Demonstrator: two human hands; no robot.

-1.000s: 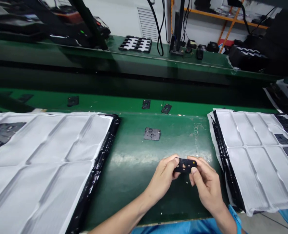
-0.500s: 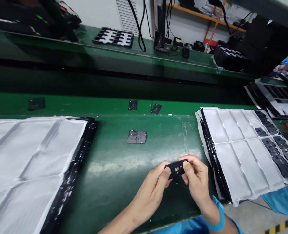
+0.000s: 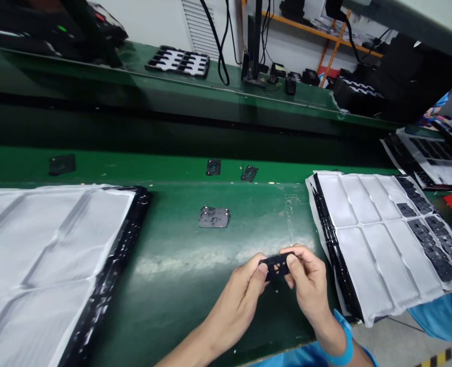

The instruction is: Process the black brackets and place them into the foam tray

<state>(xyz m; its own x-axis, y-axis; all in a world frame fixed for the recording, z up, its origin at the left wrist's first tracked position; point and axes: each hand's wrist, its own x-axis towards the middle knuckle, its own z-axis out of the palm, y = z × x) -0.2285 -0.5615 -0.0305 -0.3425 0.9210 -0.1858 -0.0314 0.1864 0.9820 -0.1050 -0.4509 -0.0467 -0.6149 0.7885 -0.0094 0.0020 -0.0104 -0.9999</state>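
Note:
Between my two hands is a small black plastic plate (image 3: 277,266) with cut-out openings, held above the green table near its front edge. My left hand (image 3: 247,285) pinches its left end, thumb on top. At the right end, my right hand (image 3: 306,272) grips it between thumb and fingers; a blue band circles that wrist. A similar dark grey plate (image 3: 214,217) lies flat on the table, beyond my hands. Farther back rest more black plates: one (image 3: 213,167), a tilted one (image 3: 249,174) and another (image 3: 61,164) at the left.
To the right stands a stack of white-lined trays (image 3: 367,260), its right compartments holding several black plates (image 3: 432,244). Another white-lined tray stack (image 3: 65,255) fills the left. A raised green shelf (image 3: 226,92) at the back carries a black-and-white tray (image 3: 179,61), a stand and cables.
My hands keep hold of the black plate in nearly the same place, with only a slight tilt of it. The view has shifted slightly.

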